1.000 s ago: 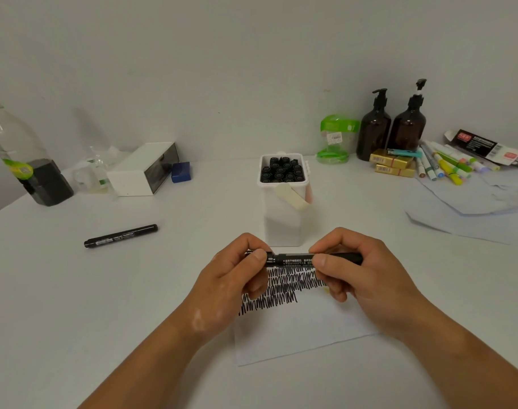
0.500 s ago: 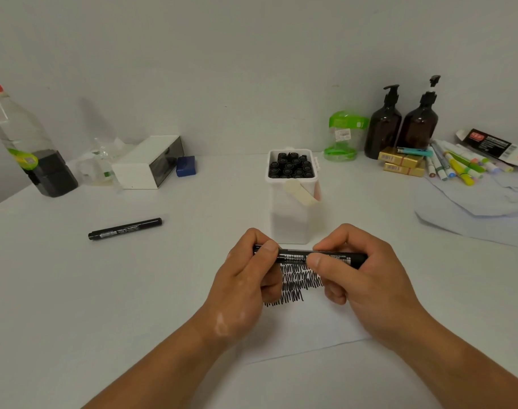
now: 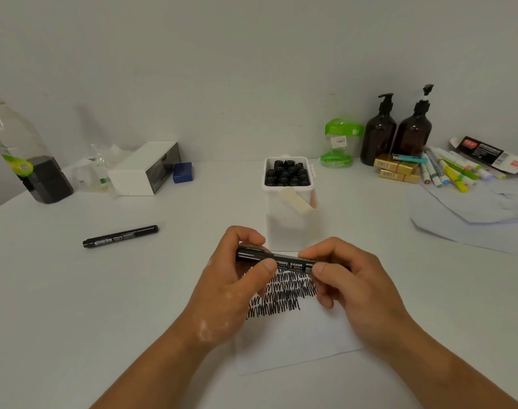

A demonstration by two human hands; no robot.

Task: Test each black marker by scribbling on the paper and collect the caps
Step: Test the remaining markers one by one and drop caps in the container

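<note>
I see one black marker held level between both hands, just above the top of the paper, cap end to my left. Left hand grips that end, thumb laid over the front, fingers curled behind. Right hand pinches the barrel between thumb and forefinger, other fingers curled under; the marker's tail is buried in that hand. The cap seam sits under the left thumb, so I can't tell if the cap has come apart from the barrel. One sheet of paper lies flat on the table, partly under both wrists. The scribbles show at least three bands, directly below the marker and between the hands. Just behind the hands, one white container stands upright, packed with black marker ends; roughly twenty, too tight for me to count exactly. One more black marker lies capped on the table, well left of the hands. I see no loose caps. Back wall, right: two amber pump bottles, one green-lidded jar, two yellow boxes, a loose pile of coloured pens and some pale sheets. Back left: one plastic bottle part-filled with dark liquid, one white box and one small blue block.
</note>
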